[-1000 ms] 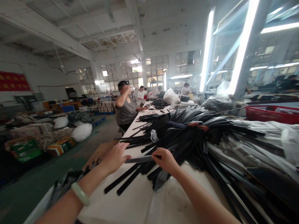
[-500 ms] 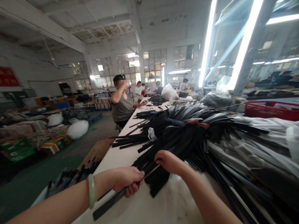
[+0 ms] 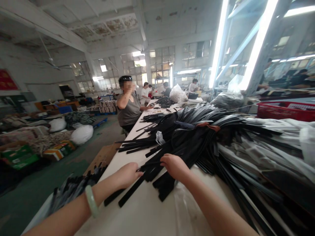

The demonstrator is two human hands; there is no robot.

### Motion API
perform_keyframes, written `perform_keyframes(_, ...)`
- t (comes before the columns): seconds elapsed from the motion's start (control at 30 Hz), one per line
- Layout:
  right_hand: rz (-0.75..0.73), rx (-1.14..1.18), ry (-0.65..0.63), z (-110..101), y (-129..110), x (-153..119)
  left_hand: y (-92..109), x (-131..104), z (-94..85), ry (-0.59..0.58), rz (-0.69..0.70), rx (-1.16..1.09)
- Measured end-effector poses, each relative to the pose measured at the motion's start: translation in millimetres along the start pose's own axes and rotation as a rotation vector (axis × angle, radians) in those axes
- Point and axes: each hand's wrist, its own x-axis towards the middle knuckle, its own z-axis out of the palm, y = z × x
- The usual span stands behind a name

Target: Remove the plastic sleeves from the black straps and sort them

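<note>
My left hand point(image 3: 128, 175), below a pale green bangle point(image 3: 91, 200), is closed around a flat black strip point(image 3: 113, 197). The strip's end sticks out below the palm toward the table's near side. My right hand point(image 3: 174, 165) pinches dark strip material at the edge of the pile, its fingertips partly hidden. Between the two hands a thin dark strip runs across other loose strips. A large pile of black strips point(image 3: 194, 141) spreads beyond my hands, with a brown tie point(image 3: 209, 126) around one bundle.
The white table point(image 3: 147, 209) runs away from me. A seated co-worker point(image 3: 130, 108) is at its left edge. More strips point(image 3: 71, 190) stand at lower left. Clear plastic point(image 3: 275, 157) lies to the right, near a red crate point(image 3: 285, 110). A stuffed white bag point(image 3: 177, 95) sits farther back.
My left hand has moved up and left, and the strip in it now lies lower against the pile. My right hand has shifted slightly up and left. More strip ends show between them.
</note>
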Motion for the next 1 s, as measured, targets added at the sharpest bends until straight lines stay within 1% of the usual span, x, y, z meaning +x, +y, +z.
perform_keyframes(0.07, -0.027, -0.009, 0.032, 7.8, -16.0, -0.5, 8.0, 5.5, 1.5, 0.102, -0.027, 0.061)
perform_keyframes(0.13, -0.036, -0.018, 0.067, 14.5, -26.7, -1.6, 17.6, 8.2, 5.2, 0.171, -0.010, 0.116)
perform_keyframes(0.17, -0.031, -0.024, 0.076, 16.4, -27.3, -2.0, 20.7, 8.2, 6.9, 0.195, 0.006, 0.136)
perform_keyframes(0.23, 0.014, -0.053, 0.072, 16.5, -19.1, -1.5, 21.6, 6.1, 8.7, 0.228, 0.031, 0.166)
perform_keyframes(0.3, 0.080, -0.098, 0.063, 13.9, -5.9, 0.2, 16.9, 3.6, 8.7, 0.248, 0.031, 0.189)
perform_keyframes(0.37, 0.130, -0.132, 0.072, 12.9, 1.3, 1.5, 12.8, 3.5, 9.0, 0.259, 0.020, 0.202)
perform_keyframes(0.43, 0.121, -0.146, 0.086, 15.7, -3.3, 1.4, 15.5, 6.7, 11.6, 0.262, 0.020, 0.200)
perform_keyframes(0.57, 0.031, -0.190, 0.103, 25.9, -26.3, -1.7, 36.9, 15.2, 21.7, 0.263, 0.051, 0.144)
perform_keyframes(0.63, 0.039, -0.187, 0.115, 25.6, -28.6, -2.6, 41.2, 15.0, 22.8, 0.263, 0.068, 0.105)
perform_keyframes(0.7, 0.079, -0.160, 0.151, 20.4, -23.7, -2.6, 34.4, 10.5, 18.5, 0.229, 0.099, 0.030)
perform_keyframes(0.8, 0.113, -0.117, 0.222, 11.7, -16.3, -2.4, 11.9, 0.3, 7.8, 0.099, 0.155, -0.163)
perform_keyframes(0.83, 0.107, -0.106, 0.235, 10.4, -15.6, -2.6, 5.0, -2.6, 5.2, 0.078, 0.150, -0.188)
perform_keyframes(0.87, 0.097, -0.097, 0.244, 10.0, -15.5, -2.8, -0.4, -5.0, 3.8, 0.082, 0.129, -0.180)
perform_keyframes(0.9, 0.083, -0.090, 0.250, 10.3, -15.4, -3.0, -4.2, -7.0, 3.6, 0.112, 0.095, -0.140)
perform_keyframes(0.97, 0.086, -0.091, 0.268, 11.5, -12.6, -3.3, -8.5, -9.9, 5.3, 0.204, 0.014, -0.038)
perform_keyframes(1.0, 0.116, -0.102, 0.274, 11.7, -9.2, -3.3, -10.1, -11.1, 6.5, 0.245, -0.018, -0.001)
